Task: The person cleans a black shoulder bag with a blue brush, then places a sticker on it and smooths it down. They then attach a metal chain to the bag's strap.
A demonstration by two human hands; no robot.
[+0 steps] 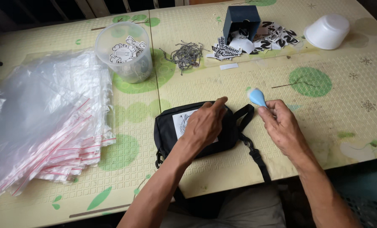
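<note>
Head view: small black fabric pouch (197,131) lies near the front edge of the pale yellow, green-spotted embossed table (323,122), bare surface to its right. Left hand (203,124) presses flat on it, forefinger extended. Right hand (281,124) pinches a light blue plastic tool (257,97). Clear round plastic tub (124,52) holds printed stickers; stacked clear zip bags (45,122) lie left.

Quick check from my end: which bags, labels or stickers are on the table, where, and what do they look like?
Zip bags: left side, clear plastic stack, red seal strips.
Tub: far left-centre, clear, round, black-and-white stickers inside.
Loose stickers: far centre, black-and-white heap by a dark blue box.
Pouch label: white patch on the black pouch, under the left hand.
</note>
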